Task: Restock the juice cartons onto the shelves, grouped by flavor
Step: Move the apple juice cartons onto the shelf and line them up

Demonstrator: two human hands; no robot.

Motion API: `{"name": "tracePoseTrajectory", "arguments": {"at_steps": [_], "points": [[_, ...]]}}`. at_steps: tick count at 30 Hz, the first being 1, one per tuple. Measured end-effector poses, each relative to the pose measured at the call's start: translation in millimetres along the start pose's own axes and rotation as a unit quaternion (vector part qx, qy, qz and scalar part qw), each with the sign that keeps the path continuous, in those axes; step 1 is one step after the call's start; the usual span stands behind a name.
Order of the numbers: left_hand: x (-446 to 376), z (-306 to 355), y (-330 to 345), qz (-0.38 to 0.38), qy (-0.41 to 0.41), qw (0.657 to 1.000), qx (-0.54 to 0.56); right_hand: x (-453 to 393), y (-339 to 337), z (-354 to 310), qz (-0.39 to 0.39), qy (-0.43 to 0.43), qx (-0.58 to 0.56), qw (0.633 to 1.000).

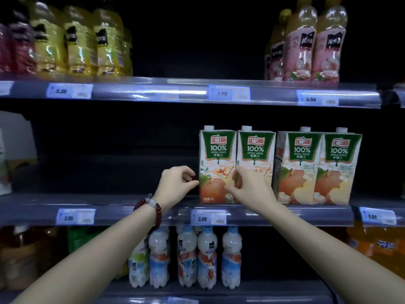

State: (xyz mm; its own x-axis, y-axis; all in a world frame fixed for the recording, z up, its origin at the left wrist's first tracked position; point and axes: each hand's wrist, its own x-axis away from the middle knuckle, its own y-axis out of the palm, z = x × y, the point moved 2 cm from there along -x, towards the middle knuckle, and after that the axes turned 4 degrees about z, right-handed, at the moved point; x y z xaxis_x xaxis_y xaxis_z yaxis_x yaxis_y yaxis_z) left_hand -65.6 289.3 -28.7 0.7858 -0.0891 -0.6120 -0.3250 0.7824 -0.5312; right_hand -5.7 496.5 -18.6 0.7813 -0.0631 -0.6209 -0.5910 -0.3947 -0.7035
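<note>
Four apple juice cartons stand in a row on the middle shelf point(131, 212), green tops and apple pictures facing out. My left hand point(177, 183) is at the left side of the leftmost carton point(215, 154), with curled fingers and thumb pinching its left edge. My right hand point(247, 187) lies on the fronts of that carton and the second carton point(255, 150), fingertips touching near the seam between them. The other two cartons point(317, 167) stand further right, a small gap away.
The middle shelf left of the cartons is dark and bare, with a white carton point(4, 163) at the far left. Yellow bottles point(81, 40) and pink bottles point(306, 44) stand on the upper shelf. Small white-blue bottles point(186, 257) fill the shelf below.
</note>
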Motion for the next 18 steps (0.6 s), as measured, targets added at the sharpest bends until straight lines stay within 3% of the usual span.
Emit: {"name": "tracePoseTrajectory", "arguments": {"at_steps": [7,18], "points": [[21.0,-41.6,-71.0,-0.026,0.027,0.997,-0.068,3.0,38.5,-73.6,-0.032,-0.008,-0.001,0.999],[33.8,-133.1,-203.2,-0.063,-0.016,0.987,-0.149,-3.7,109.5,-209.7,-0.096,-0.002,-0.034,0.995]]}}
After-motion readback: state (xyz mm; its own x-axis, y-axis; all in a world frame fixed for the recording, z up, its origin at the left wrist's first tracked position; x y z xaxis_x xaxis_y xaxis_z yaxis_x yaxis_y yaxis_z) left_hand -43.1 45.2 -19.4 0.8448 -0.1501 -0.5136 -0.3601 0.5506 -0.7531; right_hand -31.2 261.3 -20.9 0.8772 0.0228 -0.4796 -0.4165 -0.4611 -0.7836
